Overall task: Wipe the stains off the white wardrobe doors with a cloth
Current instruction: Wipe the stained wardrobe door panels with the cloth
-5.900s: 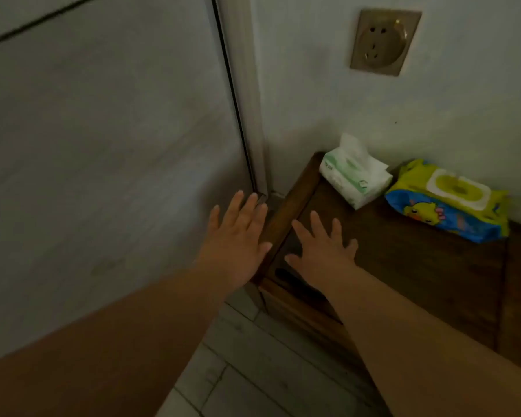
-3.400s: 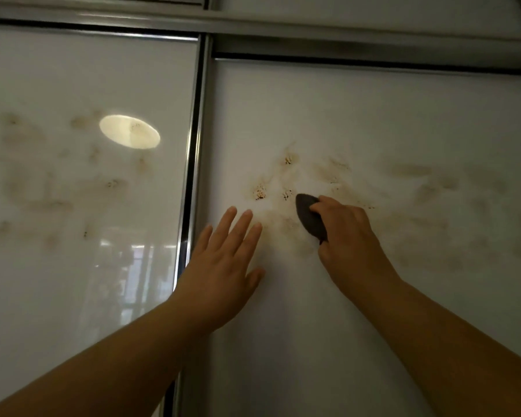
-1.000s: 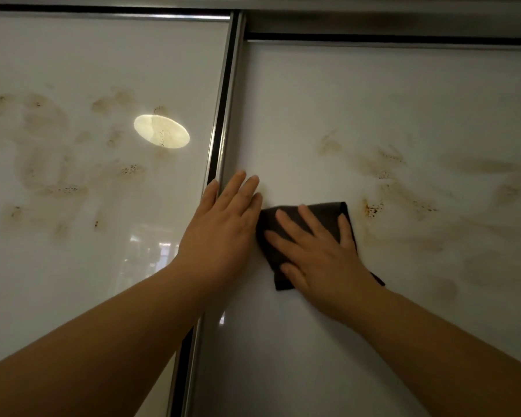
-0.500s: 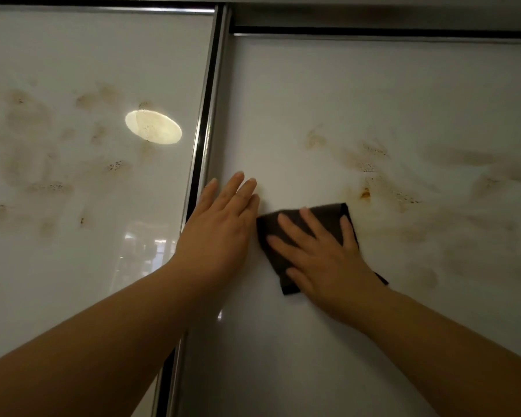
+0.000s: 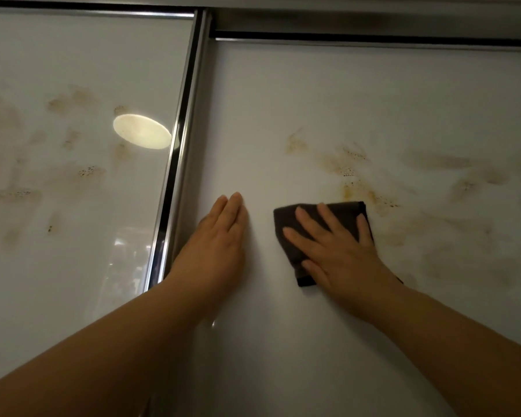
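Sliding right across the right door [image 5: 343, 100], the cloth [image 5: 346, 213] and the right hand [image 5: 340, 251] have drawn apart from the left hand [image 5: 220, 239], which they nearly touched half a second ago. The right hand lies flat with its fingers spread, pressing the dark cloth to the panel at the left edge of the brown stains [image 5: 346, 167]. The left hand rests open and holds nothing, near the metal strip [image 5: 175, 164]. Most smears remain, including all those on the left door [image 5: 73, 266].
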`<state>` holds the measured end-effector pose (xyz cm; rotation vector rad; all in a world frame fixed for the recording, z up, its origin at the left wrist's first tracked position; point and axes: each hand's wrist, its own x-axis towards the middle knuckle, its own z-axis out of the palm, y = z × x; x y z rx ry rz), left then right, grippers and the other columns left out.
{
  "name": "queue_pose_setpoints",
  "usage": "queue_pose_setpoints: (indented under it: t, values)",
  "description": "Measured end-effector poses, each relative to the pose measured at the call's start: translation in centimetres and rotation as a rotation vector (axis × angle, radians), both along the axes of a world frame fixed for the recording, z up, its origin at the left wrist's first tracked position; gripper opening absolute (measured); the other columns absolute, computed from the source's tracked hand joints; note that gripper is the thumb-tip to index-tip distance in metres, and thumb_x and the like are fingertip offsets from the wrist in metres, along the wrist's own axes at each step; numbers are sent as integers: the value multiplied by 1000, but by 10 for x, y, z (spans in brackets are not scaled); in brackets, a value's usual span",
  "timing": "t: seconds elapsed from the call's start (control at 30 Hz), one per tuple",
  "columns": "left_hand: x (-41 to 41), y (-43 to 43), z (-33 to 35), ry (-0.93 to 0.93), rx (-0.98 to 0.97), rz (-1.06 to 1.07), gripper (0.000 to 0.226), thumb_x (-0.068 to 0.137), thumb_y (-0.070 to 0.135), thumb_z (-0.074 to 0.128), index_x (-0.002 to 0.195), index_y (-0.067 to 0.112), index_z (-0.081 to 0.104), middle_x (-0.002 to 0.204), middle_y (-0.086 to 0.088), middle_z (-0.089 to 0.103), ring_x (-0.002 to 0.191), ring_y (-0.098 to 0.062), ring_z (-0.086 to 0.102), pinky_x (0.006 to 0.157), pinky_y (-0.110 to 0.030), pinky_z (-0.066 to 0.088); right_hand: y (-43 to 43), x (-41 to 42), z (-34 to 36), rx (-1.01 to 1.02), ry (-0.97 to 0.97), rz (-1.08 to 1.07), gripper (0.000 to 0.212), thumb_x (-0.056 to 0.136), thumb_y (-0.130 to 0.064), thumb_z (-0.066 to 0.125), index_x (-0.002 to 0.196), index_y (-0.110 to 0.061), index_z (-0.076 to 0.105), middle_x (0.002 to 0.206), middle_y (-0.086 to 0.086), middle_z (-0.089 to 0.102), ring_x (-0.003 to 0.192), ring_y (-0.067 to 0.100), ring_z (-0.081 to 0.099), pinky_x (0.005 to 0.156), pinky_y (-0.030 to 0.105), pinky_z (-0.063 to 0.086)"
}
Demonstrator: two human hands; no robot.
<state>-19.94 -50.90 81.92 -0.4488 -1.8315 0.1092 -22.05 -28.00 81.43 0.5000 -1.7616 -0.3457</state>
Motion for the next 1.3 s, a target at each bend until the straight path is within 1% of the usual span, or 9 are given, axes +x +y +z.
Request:
queue_pose_setpoints:
  t: [0.17,0.33,0.5,0.63,0.73,0.8,1.0,1.17,1.3]
  values:
    - [-10,-2,1,116,27,-41,54,82,8,47,134,-7,38,144,-22,34,133,-40,30,104,-53,25,34,4,16,6,-27,-34,51,92,-42,23,143,-41,19,154,-7,23,142,18,10,103,66,17]
    - [-16,-5,0,131,12,8,65,80,6,59,138,-2,34,148,-17,30,136,-34,27,104,-51,29,4,8,60,-239,-107,-31,52,99,-39,21,144,-45,-5,155,-13,-16,142,18,-17,108,63,-3]
    - [-11,-8,-3,119,-6,24,72,69,10,70,134,-1,42,143,-17,38,129,-36,37,95,-54,40,5,0,6,10,11,9,51,88,-42,30,139,-38,32,150,-7,32,138,24,26,99,66,28]
    - [-15,-6,2,149,-12,42,61,79,20,44,136,-1,39,144,-16,37,131,-34,35,103,-49,36,37,3,31,-55,-8,-52,51,91,-39,28,141,-39,26,150,-6,32,138,23,26,99,65,26]
    - [-15,6,15,166,10,39,61,84,26,33,142,5,29,149,-10,29,137,-26,25,106,-46,28,20,4,76,-223,-52,-17,51,100,-38,22,144,-44,-1,157,-13,-8,143,19,-10,107,62,1]
    - [-17,17,23,161,50,9,62,86,32,24,144,12,16,152,-3,14,140,-20,10,110,-37,12,0,6,83,-219,-58,1,51,100,-39,21,144,-44,-4,155,-13,-16,141,19,-18,107,63,-5]
    - [-18,23,38,117,103,-48,63,81,38,-1,140,17,-4,147,8,-8,136,-7,-9,108,-25,-7,18,-2,55,-32,33,11,50,86,-39,30,135,-39,36,145,-8,41,133,23,38,94,63,32]
    - [-23,11,43,172,57,24,55,87,27,29,136,5,40,144,-8,38,132,-24,36,105,-42,25,17,4,111,-241,-75,19,49,100,-37,21,144,-47,1,156,-16,-11,142,14,-13,109,62,-1]
    - [-16,14,44,192,35,45,54,84,28,33,130,4,49,136,-10,50,123,-26,47,97,-43,34,-19,2,108,-206,-80,72,49,99,-40,19,144,-46,1,155,-16,-14,141,16,-19,107,63,-6]
